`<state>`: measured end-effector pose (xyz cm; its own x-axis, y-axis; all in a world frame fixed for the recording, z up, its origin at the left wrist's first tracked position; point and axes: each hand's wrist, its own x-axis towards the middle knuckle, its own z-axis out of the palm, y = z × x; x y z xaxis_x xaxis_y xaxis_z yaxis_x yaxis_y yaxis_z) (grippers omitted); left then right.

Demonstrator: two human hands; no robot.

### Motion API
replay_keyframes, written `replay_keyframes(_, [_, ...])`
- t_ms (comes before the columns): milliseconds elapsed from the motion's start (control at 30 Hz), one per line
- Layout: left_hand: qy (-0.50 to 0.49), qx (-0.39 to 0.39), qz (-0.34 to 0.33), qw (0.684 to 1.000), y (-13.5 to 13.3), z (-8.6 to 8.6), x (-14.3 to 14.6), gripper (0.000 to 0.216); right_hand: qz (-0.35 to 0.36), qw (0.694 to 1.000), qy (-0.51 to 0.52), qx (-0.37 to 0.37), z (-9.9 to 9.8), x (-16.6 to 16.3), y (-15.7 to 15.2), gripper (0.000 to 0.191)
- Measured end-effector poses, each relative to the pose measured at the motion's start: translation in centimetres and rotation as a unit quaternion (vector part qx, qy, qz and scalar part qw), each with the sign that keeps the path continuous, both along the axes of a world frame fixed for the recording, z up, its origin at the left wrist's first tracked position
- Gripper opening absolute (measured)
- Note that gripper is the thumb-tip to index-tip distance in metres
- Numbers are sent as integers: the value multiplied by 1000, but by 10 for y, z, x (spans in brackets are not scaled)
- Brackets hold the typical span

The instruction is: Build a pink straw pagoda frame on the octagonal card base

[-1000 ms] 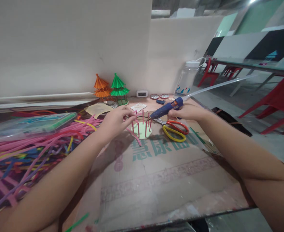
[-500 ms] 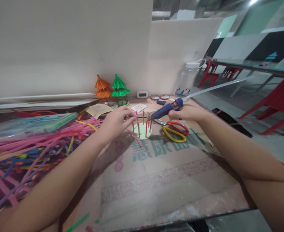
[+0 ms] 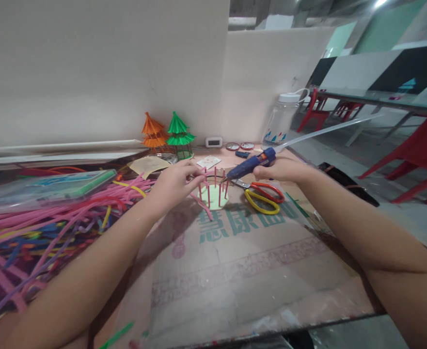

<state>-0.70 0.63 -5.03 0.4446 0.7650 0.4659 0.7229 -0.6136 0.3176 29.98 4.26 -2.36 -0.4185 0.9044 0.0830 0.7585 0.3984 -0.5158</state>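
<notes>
1. Nearest, the pink strip (image 3: 206, 210) lies at the near left edge of the round base (image 3: 214, 200), one end sticking out over the table (image 3: 249, 291). A sleeve or wrist catching that end could drag it out of line.
2. The left hand (image 3: 175, 184) bends its fingers and thumb toward each other at the left posts (image 3: 219, 195); whether they grip a post or a strip cannot be told. A slight sideways push there could tilt the thin posts or work them loose.
3. The right hand (image 3: 276, 168) is wrapped around the glue gun (image 3: 242, 168), its nozzle pointing at the right posts. If the nozzle is hot, a slip could scorch a post, smear glue or burn the left fingers.
4. The scissors (image 3: 252, 184) lie just right of the base, below the gun. Lowering the gun carelessly could knock them into the posts.
5. The long glue stick (image 3: 325, 131) juts from the gun's rear past the bottle (image 3: 282, 116); a wide swing could strike it and jerk the nozzle.
</notes>
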Motion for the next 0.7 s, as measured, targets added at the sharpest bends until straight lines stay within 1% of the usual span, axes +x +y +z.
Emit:
replay_keyframes(167, [2,0,2,1000,1,-1,-1,27,-8,1000,15,-5,-6,3,5,50])
replay_keyframes(267, [2,2,1,1000,1,-1,-1,27,0,1000,17,-5,-5,4,6,50])
replay_keyframes(400, [-1,0,-2,1000,2,-2,-1,26,52,999,2,0,1,3,5,43])
replay_keyframes(467, [-4,-3,-4,1000,2,-2,-1,26,76,997,0,-24,1,4,5,43])
replay_keyframes(533, [-8,0,2,1000,1,1,-2,26,85,995,36,-45,-3,6,8,44])
replay_keyframes(600, [-13,12,12,1000,-1,7,-4,26,65,991,108,-49,-9,9,13,43])
replay_keyframes(700, [-30,34,30,999,-5,18,-8,27,-13,984,173,-51,-21,7,28,41])
